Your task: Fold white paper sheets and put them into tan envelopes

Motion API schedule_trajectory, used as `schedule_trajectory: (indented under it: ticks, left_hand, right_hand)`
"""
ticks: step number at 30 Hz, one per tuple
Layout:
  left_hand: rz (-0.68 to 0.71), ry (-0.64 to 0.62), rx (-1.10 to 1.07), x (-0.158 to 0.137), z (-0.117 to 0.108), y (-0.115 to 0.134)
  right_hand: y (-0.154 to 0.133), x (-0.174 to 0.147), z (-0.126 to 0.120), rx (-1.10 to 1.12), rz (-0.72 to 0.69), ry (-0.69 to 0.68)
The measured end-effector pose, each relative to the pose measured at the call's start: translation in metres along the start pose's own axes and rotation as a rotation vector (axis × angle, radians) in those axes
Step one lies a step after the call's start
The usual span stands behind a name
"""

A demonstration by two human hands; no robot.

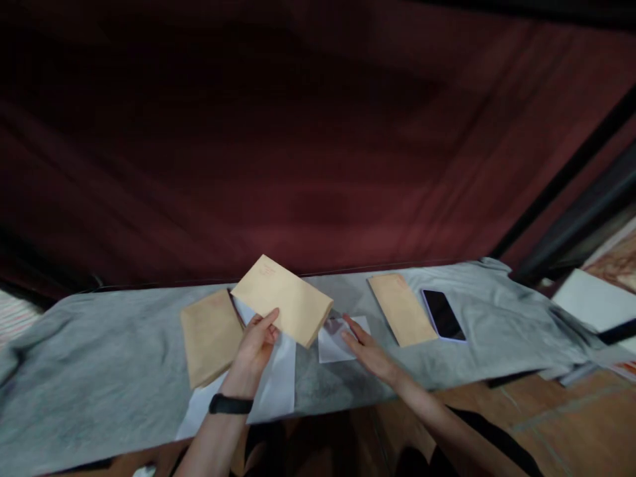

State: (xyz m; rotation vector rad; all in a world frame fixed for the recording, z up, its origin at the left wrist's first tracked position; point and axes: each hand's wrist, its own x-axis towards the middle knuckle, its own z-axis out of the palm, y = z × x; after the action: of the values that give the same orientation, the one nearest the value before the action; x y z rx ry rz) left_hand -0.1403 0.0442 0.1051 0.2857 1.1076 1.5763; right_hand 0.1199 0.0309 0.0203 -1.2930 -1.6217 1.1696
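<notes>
My left hand (261,341) grips a tan paper envelope (285,295) by its lower edge, thumb on top. The envelope is tilted, with small reddish print at its upper left corner and several layers showing at its right edge. My right hand (368,348) has its fingers stretched out over a small white sheet of paper (330,348); whether they touch it I cannot tell. Left of my left hand lies a stack of brown envelopes (211,338). Larger white sheets (281,387) lie partly under my left wrist and the stack.
Another brown envelope (402,311) and a phone with a dark screen (444,315) lie to the right on the grey cloth (119,358). A dark red panel (308,165) rises behind. A white box-like object (596,301) stands at the far right.
</notes>
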Motion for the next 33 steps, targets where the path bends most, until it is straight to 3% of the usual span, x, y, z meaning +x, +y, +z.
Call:
schedule_trajectory:
  ticks: [2, 4, 8, 12, 14, 18, 22, 25, 30, 32, 33]
  left_hand:
    - [-0.058, -0.083, -0.007, -0.004, 0.017, -0.018]
    - [-0.094, -0.137, 0.0, -0.006, 0.029, -0.031]
    - [-0.151, -0.148, 0.026, -0.003, 0.042, -0.045]
    - [-0.203, -0.143, 0.065, 0.008, 0.041, -0.053]
    - [-0.225, -0.154, 0.089, 0.011, 0.041, -0.058]
    - [-0.24, -0.208, 0.104, 0.009, 0.046, -0.064]
    - [-0.236, -0.256, 0.106, 0.004, 0.054, -0.067]
    - [-0.224, -0.311, 0.124, 0.002, 0.055, -0.07]
    - [-0.244, -0.4, 0.258, -0.002, 0.052, -0.077]
    - [-0.152, -0.434, 0.465, -0.006, 0.051, -0.08]
    - [-0.015, -0.444, 0.593, -0.009, 0.05, -0.082]
  right_hand:
    - [-0.015, 0.003, 0.006, 0.319, 0.004, -0.052]
    - [-0.025, 0.008, 0.01, 0.504, -0.048, -0.063]
    - [-0.03, 0.017, 0.001, 0.619, 0.092, 0.024]
    - [-0.031, 0.02, -0.014, 0.716, 0.141, -0.059]
    - [-0.031, 0.02, -0.021, 0.718, 0.146, -0.086]
    - [-0.03, 0.021, -0.03, 0.647, 0.142, -0.009]
    - [-0.035, 0.024, -0.037, 0.497, 0.02, 0.011]
    - [-0.036, 0.027, -0.042, 0.378, -0.066, 0.102]
    - [-0.027, 0.035, -0.055, 0.33, -0.044, 0.223]
    - [-0.024, 0.038, -0.062, 0.33, -0.041, 0.244]
    - [-0.022, 0.038, -0.065, 0.323, -0.043, 0.248]
